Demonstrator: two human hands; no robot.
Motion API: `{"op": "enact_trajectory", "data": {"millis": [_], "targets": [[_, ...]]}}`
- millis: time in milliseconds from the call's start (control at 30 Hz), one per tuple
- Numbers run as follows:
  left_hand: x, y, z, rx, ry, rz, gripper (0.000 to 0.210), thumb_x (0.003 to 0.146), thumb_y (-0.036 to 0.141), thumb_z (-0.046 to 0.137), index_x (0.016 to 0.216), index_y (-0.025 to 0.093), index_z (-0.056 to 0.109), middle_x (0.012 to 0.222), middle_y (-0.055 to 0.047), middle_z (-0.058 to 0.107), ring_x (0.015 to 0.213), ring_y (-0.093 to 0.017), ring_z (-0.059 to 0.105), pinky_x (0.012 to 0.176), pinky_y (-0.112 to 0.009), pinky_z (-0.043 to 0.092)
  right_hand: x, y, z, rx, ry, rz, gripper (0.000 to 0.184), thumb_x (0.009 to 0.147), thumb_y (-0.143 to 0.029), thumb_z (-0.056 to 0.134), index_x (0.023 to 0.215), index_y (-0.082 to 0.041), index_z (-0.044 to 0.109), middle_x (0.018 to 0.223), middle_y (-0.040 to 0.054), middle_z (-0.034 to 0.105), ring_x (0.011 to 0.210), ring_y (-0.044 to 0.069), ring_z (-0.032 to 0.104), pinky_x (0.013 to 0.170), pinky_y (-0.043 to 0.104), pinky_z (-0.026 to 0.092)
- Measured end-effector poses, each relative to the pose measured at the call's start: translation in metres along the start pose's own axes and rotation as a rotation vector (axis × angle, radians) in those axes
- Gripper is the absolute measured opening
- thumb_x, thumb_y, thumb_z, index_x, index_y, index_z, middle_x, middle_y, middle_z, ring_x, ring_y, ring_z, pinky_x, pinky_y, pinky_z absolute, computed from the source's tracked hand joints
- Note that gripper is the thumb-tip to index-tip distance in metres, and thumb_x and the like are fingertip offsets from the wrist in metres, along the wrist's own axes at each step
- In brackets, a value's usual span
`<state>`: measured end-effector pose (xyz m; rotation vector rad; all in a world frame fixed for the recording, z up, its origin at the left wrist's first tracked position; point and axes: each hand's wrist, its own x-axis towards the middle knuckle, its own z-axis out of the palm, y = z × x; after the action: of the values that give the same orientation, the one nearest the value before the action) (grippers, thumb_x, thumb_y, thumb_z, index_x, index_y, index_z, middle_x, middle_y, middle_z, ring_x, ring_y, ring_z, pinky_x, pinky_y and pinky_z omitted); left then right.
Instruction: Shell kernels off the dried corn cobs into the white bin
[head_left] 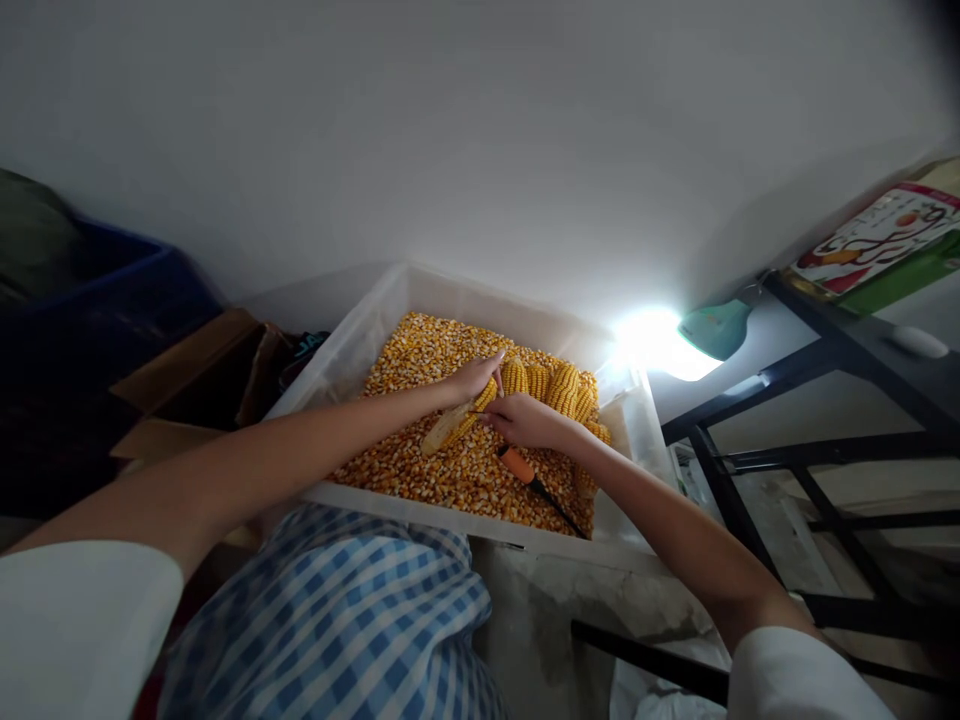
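Note:
My left hand (474, 380) is closed around an ear of corn (486, 396) held at a slant above loose kernels. Along its lower end runs a pale strip (441, 432) without kernels. My right hand (529, 420) is curled against the same ear, its fingers pinched near a thin dark sliver at the ear's side; what it grips is mostly hidden. Just below that hand, a tool with an orange and black handle (517, 465) lies across the kernels. Several whole ears of corn (562, 388) rest beyond the right hand, on the kernels (420, 350).
A translucent plastic bin (495, 297) holds the corn against the wall. A lit green lamp (716, 330) shines at its right corner, beside a black metal frame (757, 460). An open cardboard box (180, 365) and a blue crate (127, 270) stand left. Checkered cloth (337, 610) covers my lap.

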<state>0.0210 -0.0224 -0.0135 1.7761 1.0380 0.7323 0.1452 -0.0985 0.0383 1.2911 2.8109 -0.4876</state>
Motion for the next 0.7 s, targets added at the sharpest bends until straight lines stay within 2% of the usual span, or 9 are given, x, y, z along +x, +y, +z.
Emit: {"op": "enact_trajectory", "data": {"millis": [133,300,367,533,600,700], "targets": [[-0.005,0.003,0.005,0.045,-0.053,0.050,0.060,0.084,0.053,0.018,0.053,0.016,0.054,0.058,-0.001,0.053,0.064,-0.013,0.049,0.071,-0.024,0.035,0.000,0.002,0.001,0.060,-0.064,-0.033,0.029,0.086,-0.026,0.040,0.076,-0.011,0.062,0.063,0.0008,0.057,0.055,0.007,0.040,0.055,0.019,0.029],[-0.011,0.013,0.007,0.059,-0.097,0.032,0.055,0.083,0.056,0.022,0.056,0.017,0.051,0.053,0.001,0.048,0.058,-0.013,0.047,0.066,-0.024,0.035,-0.001,0.008,0.000,0.143,-0.096,-0.060,0.031,0.086,-0.027,0.040,0.077,-0.010,0.064,0.062,0.0001,0.057,0.054,0.006,0.041,0.056,0.018,0.031],[-0.014,0.017,0.010,0.072,-0.122,0.010,0.057,0.083,0.057,0.022,0.057,0.017,0.053,0.052,0.000,0.048,0.057,-0.013,0.047,0.065,-0.024,0.035,0.000,0.006,0.006,0.181,-0.134,-0.114,0.027,0.085,-0.024,0.041,0.079,-0.010,0.064,0.066,0.0010,0.060,0.056,0.007,0.044,0.057,0.018,0.033],[-0.020,0.019,0.022,0.102,-0.262,0.043,0.065,0.082,0.060,0.019,0.051,0.017,0.057,0.053,-0.003,0.054,0.057,-0.013,0.050,0.069,-0.024,0.036,0.002,-0.014,0.032,0.167,-0.332,-0.300,0.023,0.082,-0.018,0.044,0.078,-0.009,0.065,0.075,0.0051,0.065,0.059,0.008,0.048,0.058,0.019,0.035],[-0.019,0.017,0.022,0.087,-0.255,0.051,0.066,0.080,0.062,0.019,0.052,0.017,0.058,0.056,-0.003,0.056,0.059,-0.014,0.051,0.070,-0.025,0.036,0.003,-0.017,0.034,0.120,-0.327,-0.281,0.024,0.082,-0.019,0.043,0.078,-0.010,0.064,0.073,0.0055,0.064,0.058,0.009,0.047,0.057,0.020,0.034],[-0.011,0.012,0.013,0.051,-0.144,-0.007,0.066,0.080,0.063,0.019,0.053,0.017,0.058,0.056,-0.004,0.056,0.060,-0.015,0.051,0.067,-0.026,0.037,0.002,-0.015,0.021,0.074,-0.225,-0.186,0.026,0.085,-0.021,0.040,0.077,-0.011,0.063,0.069,0.0044,0.063,0.056,0.009,0.045,0.057,0.020,0.032]]}}
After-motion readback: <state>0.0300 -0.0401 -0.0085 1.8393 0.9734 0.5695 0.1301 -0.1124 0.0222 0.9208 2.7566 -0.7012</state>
